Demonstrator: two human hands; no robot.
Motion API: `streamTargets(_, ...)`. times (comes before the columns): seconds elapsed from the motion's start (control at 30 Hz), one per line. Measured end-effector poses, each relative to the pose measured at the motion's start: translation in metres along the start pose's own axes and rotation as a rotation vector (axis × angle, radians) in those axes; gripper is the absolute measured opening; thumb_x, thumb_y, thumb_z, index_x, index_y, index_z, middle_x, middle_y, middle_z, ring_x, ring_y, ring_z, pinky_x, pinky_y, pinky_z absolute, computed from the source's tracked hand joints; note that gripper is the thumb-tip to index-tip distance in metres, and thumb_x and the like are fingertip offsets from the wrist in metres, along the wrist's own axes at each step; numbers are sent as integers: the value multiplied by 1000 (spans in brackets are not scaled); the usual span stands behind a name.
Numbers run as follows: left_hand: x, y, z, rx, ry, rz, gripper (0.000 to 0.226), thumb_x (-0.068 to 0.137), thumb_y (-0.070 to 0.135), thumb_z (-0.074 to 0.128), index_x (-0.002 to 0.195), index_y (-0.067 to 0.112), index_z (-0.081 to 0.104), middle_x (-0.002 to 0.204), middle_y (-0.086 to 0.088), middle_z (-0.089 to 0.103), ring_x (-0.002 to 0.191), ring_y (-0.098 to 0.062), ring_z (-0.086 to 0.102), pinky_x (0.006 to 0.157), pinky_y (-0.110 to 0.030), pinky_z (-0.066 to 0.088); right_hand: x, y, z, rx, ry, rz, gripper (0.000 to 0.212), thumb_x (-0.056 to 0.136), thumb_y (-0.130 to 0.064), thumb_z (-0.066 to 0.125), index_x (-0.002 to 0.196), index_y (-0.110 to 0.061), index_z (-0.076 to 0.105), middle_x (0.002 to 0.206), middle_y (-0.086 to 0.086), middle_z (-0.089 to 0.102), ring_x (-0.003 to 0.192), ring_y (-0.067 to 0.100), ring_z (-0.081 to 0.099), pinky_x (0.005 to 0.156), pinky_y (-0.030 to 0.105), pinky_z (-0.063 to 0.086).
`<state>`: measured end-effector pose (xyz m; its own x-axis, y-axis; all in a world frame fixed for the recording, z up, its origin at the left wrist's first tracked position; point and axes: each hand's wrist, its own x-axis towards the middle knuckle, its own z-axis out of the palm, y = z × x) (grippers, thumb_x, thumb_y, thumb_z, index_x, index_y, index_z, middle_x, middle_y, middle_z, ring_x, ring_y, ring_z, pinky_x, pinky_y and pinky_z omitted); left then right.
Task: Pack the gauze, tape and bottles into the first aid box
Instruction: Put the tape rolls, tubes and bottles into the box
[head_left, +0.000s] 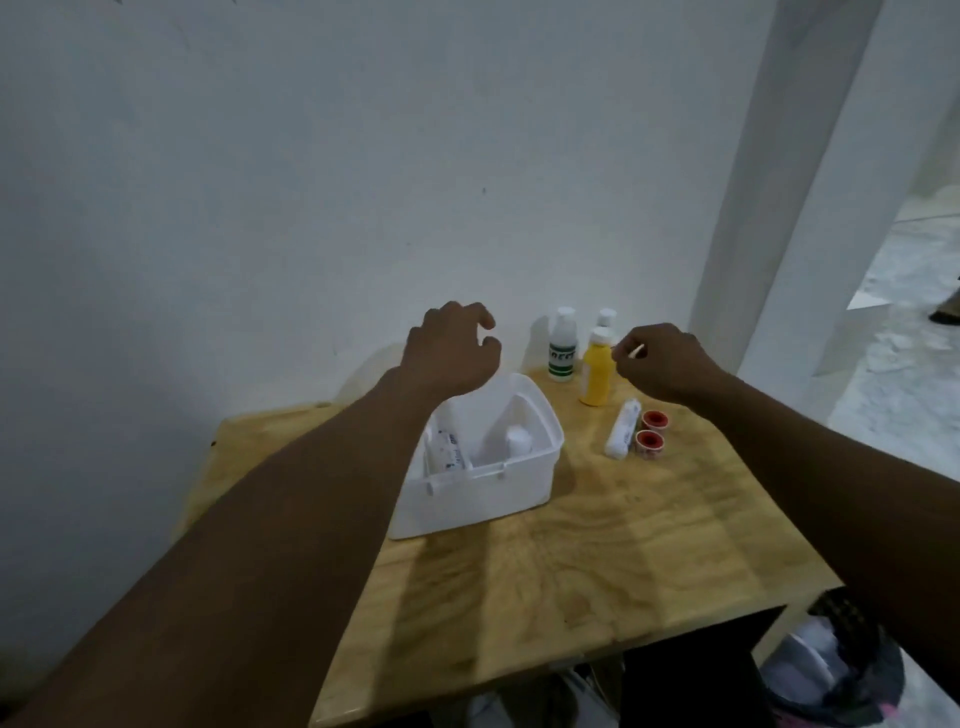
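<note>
The white first aid box (498, 488) stands open on the wooden table (597, 545). Inside it lie a wrapped gauze roll (449, 449) and a white bottle (519, 441). My left hand (452, 348) hovers above the box's far rim, fingers curled and apart, holding nothing. My right hand (660, 361) is beside the yellow bottle (597, 371), fingers pinched with something small and pale between them; I cannot tell what. A green-labelled white bottle (562, 345) and another white bottle (606, 316) stand behind. A gauze roll (621, 428) and two red tape rolls (649, 431) lie to the box's right.
The table stands against a white wall (311, 208). A white pillar (779, 208) rises at the right. Bags and clutter (831, 675) lie on the floor under and beside the table's front right corner.
</note>
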<state>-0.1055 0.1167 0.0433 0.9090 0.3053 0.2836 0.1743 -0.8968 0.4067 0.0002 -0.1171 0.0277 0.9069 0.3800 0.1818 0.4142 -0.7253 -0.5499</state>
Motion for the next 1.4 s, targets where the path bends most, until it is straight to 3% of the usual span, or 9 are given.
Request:
streamTargets(0.13,5,62,31,46,-37,210,36,85,32,55,119,24,65,119,-5,63,112,-27,57,93,-43,49,-8,58,6,-119,-107,50,19,84,-15,66,102,-17,70,111,8,68,89,22,65,77,29,48)
streamTargets(0.3,-6,112,84,220,-315,379,35,89,36,59,120,21,67,117,-5,64,108,-25,58,80,-36,51,-14,91,16,-157,-181,5,22,89,-23,67,110,-17,68,114,10,65,104,25,61,83,32,48)
streamTargets(0.47,-7,122,122,409,-408,415,45,90,54,57,119,21,63,118,-8,61,113,-29,52,93,-45,39,-12,106,20,-155,-177,-44,21,85,-33,69,99,-17,70,100,4,70,86,19,62,76,31,51)
streamTargets(0.63,-4,127,132,454,-351,462,41,91,54,54,112,21,64,115,-9,59,112,-31,51,95,-47,35,-14,115,20,-190,-160,-50,20,85,-31,68,96,-15,70,90,3,68,80,18,60,72,31,51)
streamTargets(0.83,-7,131,138,444,-310,508,34,94,49,53,108,21,67,114,-8,61,111,-29,51,92,-45,34,-14,122,15,-185,-154,-17,19,85,-31,71,94,-14,70,82,-2,61,73,13,55,61,21,37)
streamTargets(1.03,-10,133,140,419,-314,502,31,95,46,53,109,23,69,113,-6,64,111,-28,52,95,-44,32,-19,121,3,-85,-105,22,20,84,-33,73,91,-14,71,82,-2,65,71,9,58,59,19,39)
streamTargets(1.13,-3,136,121,356,-245,513,27,94,42,54,105,25,73,107,-3,68,107,-26,57,94,-44,34,-18,110,-9,-40,1,0,22,85,-31,73,91,-10,73,83,0,68,72,9,60,64,23,41)
streamTargets(1.27,16,122,70,310,-57,504,29,91,44,54,99,27,76,101,-1,71,101,-25,62,82,-38,37,-9,76,-19,36,110,-35,25,86,-34,71,90,-9,74,84,6,71,77,19,66,68,30,50)
streamTargets(1.4,27,74,11,286,36,371,29,88,45,58,95,23,76,100,0,73,101,-27,64,85,-36,41,-2,23,-10,140,114,-98,26,85,-34,71,91,-9,74,86,5,73,80,19,67,71,32,53)
